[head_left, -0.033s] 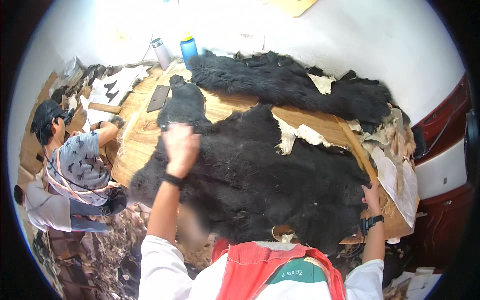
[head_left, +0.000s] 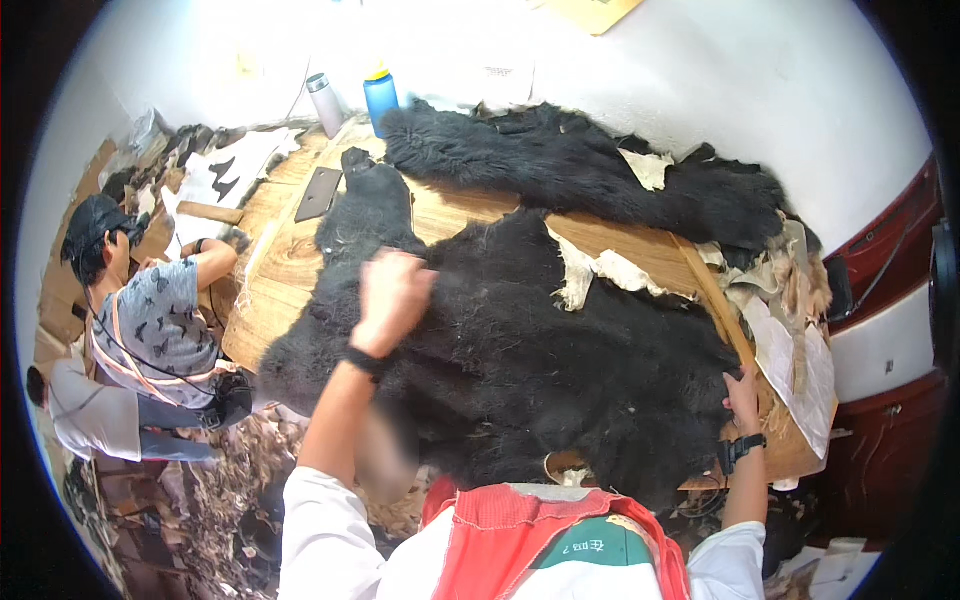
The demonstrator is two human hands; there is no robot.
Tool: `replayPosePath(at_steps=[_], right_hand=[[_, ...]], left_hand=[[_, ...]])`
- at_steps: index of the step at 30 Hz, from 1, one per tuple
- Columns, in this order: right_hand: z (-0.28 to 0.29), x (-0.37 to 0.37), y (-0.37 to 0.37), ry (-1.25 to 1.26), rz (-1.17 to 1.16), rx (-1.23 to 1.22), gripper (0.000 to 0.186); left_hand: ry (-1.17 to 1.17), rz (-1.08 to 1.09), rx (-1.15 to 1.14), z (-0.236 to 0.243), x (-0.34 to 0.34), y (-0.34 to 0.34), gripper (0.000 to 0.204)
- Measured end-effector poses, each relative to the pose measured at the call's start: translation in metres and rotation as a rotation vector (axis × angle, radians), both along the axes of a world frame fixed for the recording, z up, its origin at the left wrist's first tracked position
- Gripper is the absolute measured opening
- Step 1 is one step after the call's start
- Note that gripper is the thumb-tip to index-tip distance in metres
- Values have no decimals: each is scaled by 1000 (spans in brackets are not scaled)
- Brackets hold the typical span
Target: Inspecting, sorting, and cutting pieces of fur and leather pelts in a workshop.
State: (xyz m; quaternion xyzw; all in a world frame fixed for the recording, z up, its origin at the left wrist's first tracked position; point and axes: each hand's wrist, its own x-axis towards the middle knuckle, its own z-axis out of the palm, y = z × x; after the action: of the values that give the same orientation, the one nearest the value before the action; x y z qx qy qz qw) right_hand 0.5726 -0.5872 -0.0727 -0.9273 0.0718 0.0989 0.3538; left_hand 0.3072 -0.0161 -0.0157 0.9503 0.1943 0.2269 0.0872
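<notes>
A large black fur pelt (head_left: 540,350) lies spread over a wooden table (head_left: 275,270). My left hand (head_left: 392,292) rests on the pelt's left part, blurred by motion, with its fingers curled against the fur; a black band sits on the wrist. My right hand (head_left: 742,395) presses on the pelt's right edge near the table corner, with a black watch on the wrist. A second black pelt (head_left: 580,165) stretches along the table's far side.
A blue bottle (head_left: 380,97) and a grey bottle (head_left: 324,103) stand at the table's far edge. A dark flat rectangle (head_left: 318,193) lies on the wood. Pale hide scraps (head_left: 790,330) pile at the right. A person (head_left: 150,310) sits left, above fur scraps on the floor.
</notes>
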Motion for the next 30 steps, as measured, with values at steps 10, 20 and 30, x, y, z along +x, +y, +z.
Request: replayPosePath(at_steps=[10,20,30], right_hand=[[-17,-8,0,-129,35,-149,41],[-10,-13,10,-131,37,-158,42],[-21,-8,6,-167,88,-41,44]], left_hand=[[390,-342,131,-72,30,-106,52],[383,-292,113,-47,24,-115,56],[142,-574,-554,-64,35,-71,57]])
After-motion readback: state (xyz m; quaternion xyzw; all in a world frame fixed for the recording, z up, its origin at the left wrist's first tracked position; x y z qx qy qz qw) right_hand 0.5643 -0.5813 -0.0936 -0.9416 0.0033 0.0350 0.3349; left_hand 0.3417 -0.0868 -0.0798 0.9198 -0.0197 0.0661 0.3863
